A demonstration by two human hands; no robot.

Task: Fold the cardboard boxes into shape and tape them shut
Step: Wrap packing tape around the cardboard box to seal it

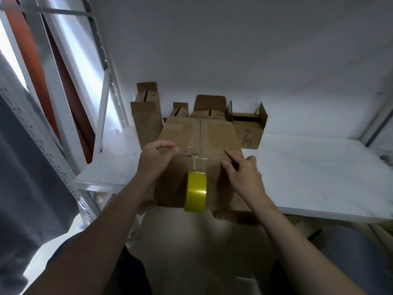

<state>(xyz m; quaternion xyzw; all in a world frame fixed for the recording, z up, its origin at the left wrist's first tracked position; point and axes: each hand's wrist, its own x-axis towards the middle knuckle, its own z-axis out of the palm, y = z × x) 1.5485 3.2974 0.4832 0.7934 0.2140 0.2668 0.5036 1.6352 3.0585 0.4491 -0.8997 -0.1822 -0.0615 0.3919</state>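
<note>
We had the box (200, 141) at the front edge of the shelf (308, 167), its flaps down and its front face past the shelf's lip. Our left hand (156, 158) sat on the box's near-left top edge, fingers curled and thumb meeting them in a grip on the cardboard. Our right hand (242, 173) was at the box's near-right edge, spread, with the forefinger straight on top and the thumb against the front face. Between the hands and lower down, the tape roll (196, 191) hung against the box's front, joined to the top edge by a clear strip (196, 165).

The strip was faint on the lid, so how far it ran we could not tell. The box's base was hidden behind the roll and our arms. Other boxes (146, 116) stood just behind the box, partly covered by it. Right of the box the shelf lay bare — left of it, only a narrow strip.
</note>
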